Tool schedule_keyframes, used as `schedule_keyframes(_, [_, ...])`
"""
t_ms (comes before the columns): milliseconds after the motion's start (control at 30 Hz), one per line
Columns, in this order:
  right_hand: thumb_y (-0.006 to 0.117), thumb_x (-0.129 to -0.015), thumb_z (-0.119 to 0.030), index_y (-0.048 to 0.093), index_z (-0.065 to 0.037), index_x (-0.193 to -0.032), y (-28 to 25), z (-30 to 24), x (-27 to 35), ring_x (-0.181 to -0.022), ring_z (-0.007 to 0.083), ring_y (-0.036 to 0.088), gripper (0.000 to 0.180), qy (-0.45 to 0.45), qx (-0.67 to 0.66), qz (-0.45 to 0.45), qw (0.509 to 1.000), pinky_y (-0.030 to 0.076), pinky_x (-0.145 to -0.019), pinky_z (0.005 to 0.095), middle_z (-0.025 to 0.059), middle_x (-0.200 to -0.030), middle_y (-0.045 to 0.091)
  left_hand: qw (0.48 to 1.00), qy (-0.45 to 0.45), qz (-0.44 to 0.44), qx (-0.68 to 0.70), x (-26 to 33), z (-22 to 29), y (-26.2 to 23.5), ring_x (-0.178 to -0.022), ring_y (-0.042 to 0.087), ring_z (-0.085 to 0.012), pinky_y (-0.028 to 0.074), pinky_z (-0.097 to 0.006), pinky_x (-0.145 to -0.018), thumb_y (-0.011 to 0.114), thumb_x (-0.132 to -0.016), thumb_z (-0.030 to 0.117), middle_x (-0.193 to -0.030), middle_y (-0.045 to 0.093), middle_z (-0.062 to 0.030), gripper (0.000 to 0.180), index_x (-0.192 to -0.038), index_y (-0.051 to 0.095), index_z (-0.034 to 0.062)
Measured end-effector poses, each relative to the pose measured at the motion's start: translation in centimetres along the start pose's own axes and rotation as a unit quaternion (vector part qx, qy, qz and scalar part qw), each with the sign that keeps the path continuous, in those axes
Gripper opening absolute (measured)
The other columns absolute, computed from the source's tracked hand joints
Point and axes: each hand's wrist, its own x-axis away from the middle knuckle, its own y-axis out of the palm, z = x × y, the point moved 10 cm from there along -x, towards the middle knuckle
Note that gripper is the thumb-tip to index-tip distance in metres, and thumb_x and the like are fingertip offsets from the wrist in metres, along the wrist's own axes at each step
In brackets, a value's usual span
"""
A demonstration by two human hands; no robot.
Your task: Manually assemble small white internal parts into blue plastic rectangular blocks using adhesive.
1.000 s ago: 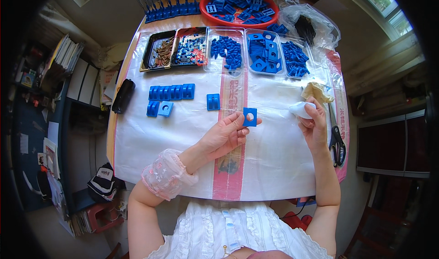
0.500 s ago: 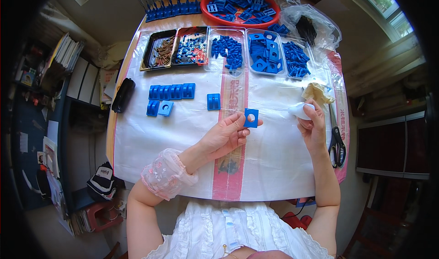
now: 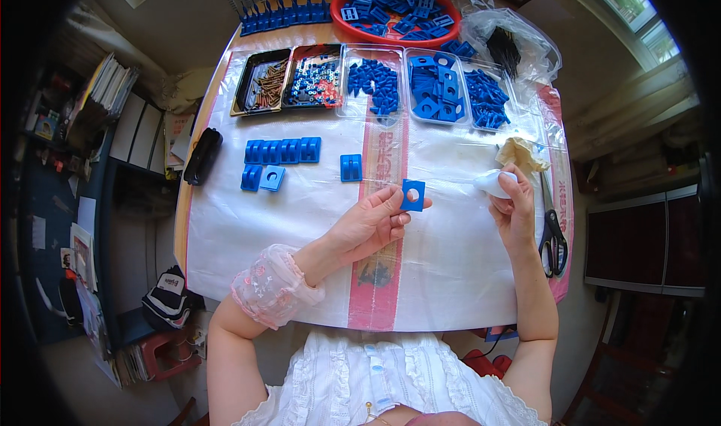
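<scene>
Blue square plate [image 3: 411, 194] with round hole, pinched in the left hand [image 3: 368, 227] grip above the counter [image 3: 300, 223]; right hand [image 3: 512, 208] grip closed around a white wad [image 3: 492, 182] near scissors [image 3: 553, 231].

A white garment with ruffled, gathered trim and a buttoned front placket is worn. The left forearm is ringed by a sheer pink elasticated cuff [image 3: 274, 287], embroidered with small flowers. Both forearms are left bare.
</scene>
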Motion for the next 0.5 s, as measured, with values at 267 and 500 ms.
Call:
schedule_keyframes(267, [0.067,-0.090,-0.021,0.051,-0.014,-0.086,-0.02,-0.12,0.06,-0.046,-0.0029,0.031,0.018,-0.003,0.011,0.008,1.000,0.020,-0.039,0.0139,-0.0080,-0.060,0.042,1.000,0.005,0.015,-0.005,0.25,0.30,0.44,-0.076,0.050,-0.0055,0.047,-0.020,-0.067,0.049,-0.103,0.030,-0.121,0.060,-0.0116,0.026,-0.114,0.056,0.0078])
schedule_keyframes(500, [0.066,-0.089,-0.017,0.053,-0.013,-0.086,0.04,-0.12,0.10,-0.046,-0.0028,0.031,0.015,-0.006,0.002,0.005,1.000,0.019,-0.039,0.0162,-0.0084,-0.061,0.044,1.000,0.004,0.020,-0.009,0.18,0.24,0.32,-0.075,0.050,-0.0053,0.047,-0.020,-0.067,0.049,-0.103,0.031,-0.121,0.060,-0.0109,0.027,-0.114,0.057,0.0079])
